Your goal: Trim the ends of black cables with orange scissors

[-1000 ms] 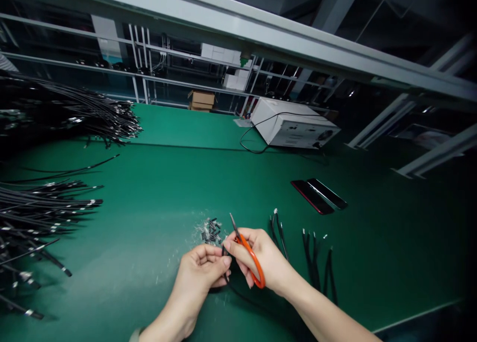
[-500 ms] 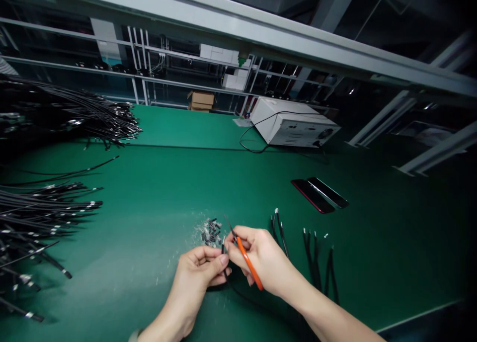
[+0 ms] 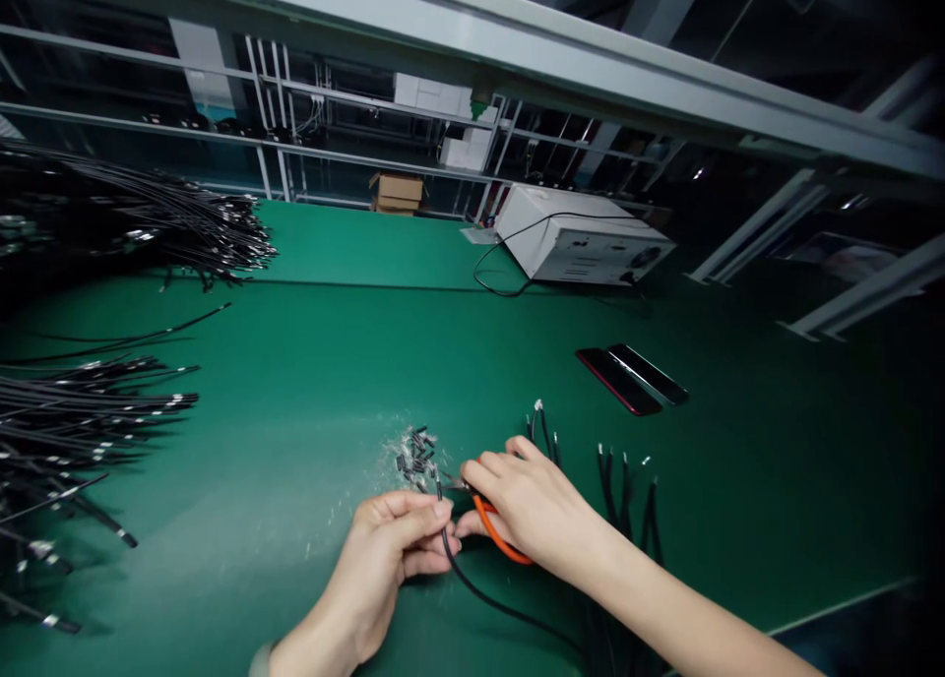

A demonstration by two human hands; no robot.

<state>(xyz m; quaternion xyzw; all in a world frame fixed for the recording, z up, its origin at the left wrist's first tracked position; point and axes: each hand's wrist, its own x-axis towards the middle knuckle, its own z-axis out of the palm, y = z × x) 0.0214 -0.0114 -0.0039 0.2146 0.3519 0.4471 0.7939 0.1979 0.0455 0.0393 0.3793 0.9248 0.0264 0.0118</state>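
Note:
Between thumb and fingers, my left hand [image 3: 391, 549] pinches a black cable [image 3: 491, 601] close to its end, which points up and away from me. The rest of the cable curves off to the lower right. My right hand [image 3: 535, 505] grips scissors with orange handles [image 3: 496, 531], their blades beside the cable's tip. Whether the blades touch the cable I cannot tell. Just beyond the tip lies a small heap of black cut pieces [image 3: 417, 453] with fine pale strands scattered around it.
Thick bundles of black cables [image 3: 95, 401] lie at the left. Several cable ends [image 3: 627, 495] lie to the right of my hands. Farther back are two phones [image 3: 620, 380] and a white metal box [image 3: 583, 239] with a black cord, all on the green tabletop [image 3: 354, 352].
My right hand has turned over and the scissor blades have swung from pointing up to pointing left at the cable's tip. My left hand has stayed in place holding the cable.

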